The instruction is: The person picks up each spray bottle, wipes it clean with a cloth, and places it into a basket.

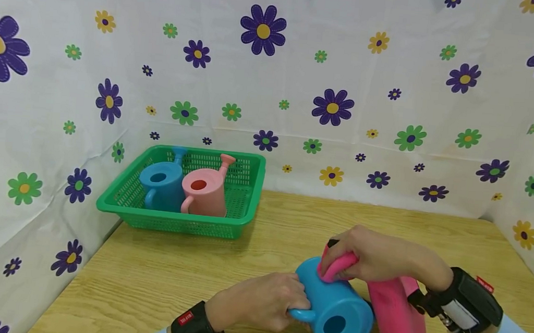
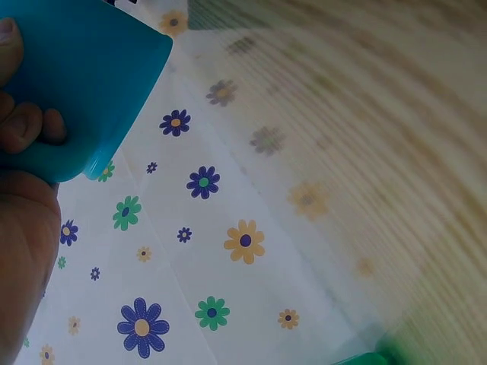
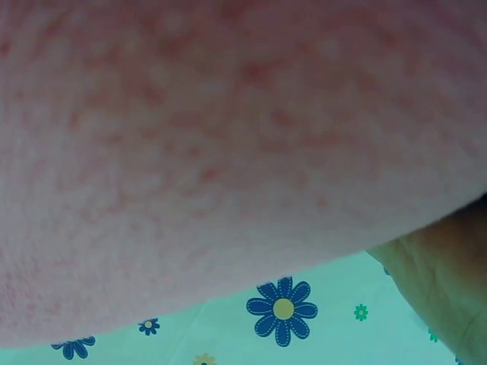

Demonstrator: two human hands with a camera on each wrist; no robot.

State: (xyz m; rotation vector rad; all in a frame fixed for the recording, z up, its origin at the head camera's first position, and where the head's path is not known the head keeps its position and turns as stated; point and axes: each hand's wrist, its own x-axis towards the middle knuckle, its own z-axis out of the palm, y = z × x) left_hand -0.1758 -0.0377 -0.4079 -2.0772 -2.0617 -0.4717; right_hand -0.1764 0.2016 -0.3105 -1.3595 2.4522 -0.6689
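A blue watering can (image 1: 329, 297) is tipped over in front of me, its round top opening facing the head camera. My left hand (image 1: 263, 299) grips it by the handle; in the left wrist view, curled fingers (image 2: 27, 125) go round that handle. My right hand (image 1: 377, 256) holds a bunched pink cloth (image 1: 396, 318) and presses part of it against the can's side near the base. The rest of the cloth hangs down to the right of the can. Close up, the cloth (image 3: 213, 167) fills most of the right wrist view. The can's spout is mostly hidden.
A green plastic basket (image 1: 182, 222) stands at the back left of the wooden table (image 1: 169, 268). Inside it are another blue watering can (image 1: 164, 184) and a pink watering can (image 1: 208, 196), both upright. A white flowered sheet (image 1: 293, 74) hangs behind and at the sides.
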